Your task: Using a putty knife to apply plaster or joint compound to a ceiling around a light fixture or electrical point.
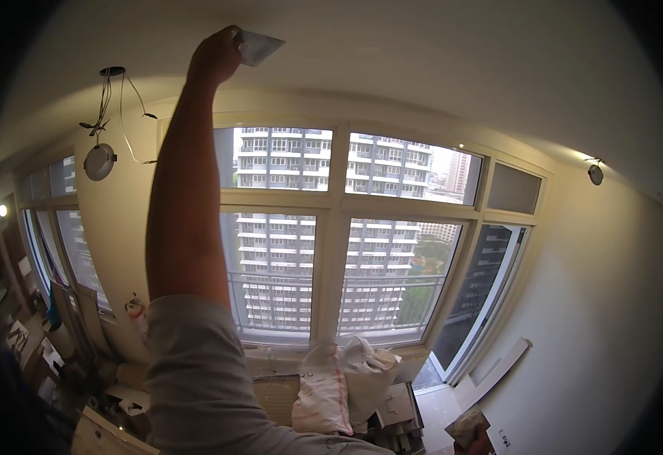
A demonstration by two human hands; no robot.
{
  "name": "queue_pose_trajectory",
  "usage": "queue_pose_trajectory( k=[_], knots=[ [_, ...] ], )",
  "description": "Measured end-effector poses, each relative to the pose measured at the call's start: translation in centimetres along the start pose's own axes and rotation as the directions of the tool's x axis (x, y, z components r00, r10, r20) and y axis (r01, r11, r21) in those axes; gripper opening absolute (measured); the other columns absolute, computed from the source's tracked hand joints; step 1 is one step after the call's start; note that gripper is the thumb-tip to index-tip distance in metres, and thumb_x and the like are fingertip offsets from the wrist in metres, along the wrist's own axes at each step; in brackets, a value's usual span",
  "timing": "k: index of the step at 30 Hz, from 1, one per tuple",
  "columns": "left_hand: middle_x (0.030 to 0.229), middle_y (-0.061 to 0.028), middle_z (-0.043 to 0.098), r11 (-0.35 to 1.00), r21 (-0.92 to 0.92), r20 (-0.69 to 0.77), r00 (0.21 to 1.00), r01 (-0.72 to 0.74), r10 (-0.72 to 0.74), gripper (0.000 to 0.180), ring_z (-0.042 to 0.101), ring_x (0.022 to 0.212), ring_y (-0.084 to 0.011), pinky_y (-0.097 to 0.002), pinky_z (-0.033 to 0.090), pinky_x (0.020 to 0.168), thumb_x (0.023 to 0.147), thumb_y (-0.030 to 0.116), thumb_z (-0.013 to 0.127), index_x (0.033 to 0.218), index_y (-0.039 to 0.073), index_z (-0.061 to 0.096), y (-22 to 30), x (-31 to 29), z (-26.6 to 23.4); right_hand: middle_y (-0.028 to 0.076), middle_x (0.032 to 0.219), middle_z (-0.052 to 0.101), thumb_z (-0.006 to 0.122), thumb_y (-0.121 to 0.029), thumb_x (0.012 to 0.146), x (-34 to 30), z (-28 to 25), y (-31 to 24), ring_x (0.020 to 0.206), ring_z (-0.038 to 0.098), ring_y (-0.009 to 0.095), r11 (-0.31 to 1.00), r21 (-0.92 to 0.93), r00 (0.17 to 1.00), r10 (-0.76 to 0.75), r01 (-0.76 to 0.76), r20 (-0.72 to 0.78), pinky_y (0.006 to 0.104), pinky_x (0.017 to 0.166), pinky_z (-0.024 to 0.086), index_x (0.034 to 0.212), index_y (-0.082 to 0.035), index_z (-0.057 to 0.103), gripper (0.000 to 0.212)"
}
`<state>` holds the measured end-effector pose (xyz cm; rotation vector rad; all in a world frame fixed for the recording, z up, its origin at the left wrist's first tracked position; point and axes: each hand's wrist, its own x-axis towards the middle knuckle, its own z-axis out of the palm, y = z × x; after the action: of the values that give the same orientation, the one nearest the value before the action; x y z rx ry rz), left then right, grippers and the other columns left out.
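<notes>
My left hand (216,57) is raised overhead at the end of a nearly straight arm. Its fingers are closed round a putty knife (260,48), whose flat, pale grey blade points right and lies at or close to the ceiling (392,61); contact cannot be made out. Low on the right, at the picture's edge, what looks like my right hand (485,443) shows in part, dim and cut off. It appears to grip a flat, greyish-brown, blade-like tool (466,426), whose exact kind is unclear.
Loose wires and a round downlight (100,161) dangle from a ceiling hole on the left. Another small light (595,174) hangs on the right. Ahead are large windows (334,174). Below them stand filled sacks (322,394), stacked boards (398,409) and a leaning white panel (498,371).
</notes>
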<state>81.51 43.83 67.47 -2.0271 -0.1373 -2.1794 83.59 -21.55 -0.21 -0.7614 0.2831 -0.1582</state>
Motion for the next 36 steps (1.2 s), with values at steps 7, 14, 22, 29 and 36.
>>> queue_pose_trajectory(
  k=[7,14,22,29,36],
  knots=[
    [0.097,-0.0175,0.068,0.818,-0.25,-0.046,0.838,0.518,-0.544,0.027,0.065,0.092,-0.0362,-0.0426,0.052,0.08,0.079,0.026,0.064,0.092,0.003,0.067,-6.4,-4.3,3.5,0.014,0.114,0.062,0.051,-0.022,0.093,0.9,0.8,0.5,0.105,0.062,0.026,0.997,-0.029,0.995,0.069,-0.067,0.074,0.0362,0.09,0.052,0.128,-0.001,0.051,0.041],
    [0.082,-0.0118,0.069,0.908,0.248,-0.396,0.891,0.337,-0.223,0.017,0.067,0.076,-0.0292,-0.036,0.055,0.074,0.075,0.02,0.065,0.081,0.004,0.067,-5.7,-2.7,5.6,0.014,0.113,0.063,0.056,-0.023,0.09,0.5,2.0,0.7,0.105,0.062,0.028,0.995,-0.05,0.992,0.085,-0.081,0.095,0.0364,0.093,0.05,0.126,0.0,0.052,0.043],
    [0.065,-0.0109,0.067,0.893,0.33,-0.635,0.772,0.306,-0.03,0.018,0.067,0.076,-0.0245,-0.0326,0.053,0.074,0.081,0.018,0.058,0.071,0.007,0.069,-2.8,0.6,8.9,0.015,0.115,0.062,0.052,-0.025,0.092,1.3,1.5,1.1,0.106,0.062,0.03,0.995,-0.038,0.991,0.092,-0.089,0.096,0.0378,0.092,0.051,0.127,0.0,0.051,0.043],
    [0.092,-0.016,0.07,0.877,0.263,-0.58,0.792,0.403,-0.19,0.024,0.068,0.09,-0.0291,-0.0364,0.053,0.084,0.084,0.02,0.054,0.08,0.006,0.072,-2.9,4.2,7.5,0.015,0.119,0.061,0.044,-0.027,0.097,2.1,0.2,1.5,0.106,0.062,0.032,0.996,0.01,0.993,0.087,-0.088,0.079,0.0397,0.09,0.054,0.129,0.0,0.05,0.042],
    [0.091,-0.0134,0.071,0.746,0.563,-0.274,0.932,0.355,-0.237,0.027,0.068,0.088,-0.0285,-0.0427,0.055,0.073,0.086,0.025,0.05,0.081,0.012,0.074,-5.3,4.6,5.2,0.013,0.121,0.06,0.041,-0.032,0.098,4.0,-3.4,1.2,0.104,0.063,0.029,0.995,-0.052,0.99,0.09,-0.085,0.104,0.0427,0.084,0.056,0.131,-0.003,0.049,0.045]
  ],
)
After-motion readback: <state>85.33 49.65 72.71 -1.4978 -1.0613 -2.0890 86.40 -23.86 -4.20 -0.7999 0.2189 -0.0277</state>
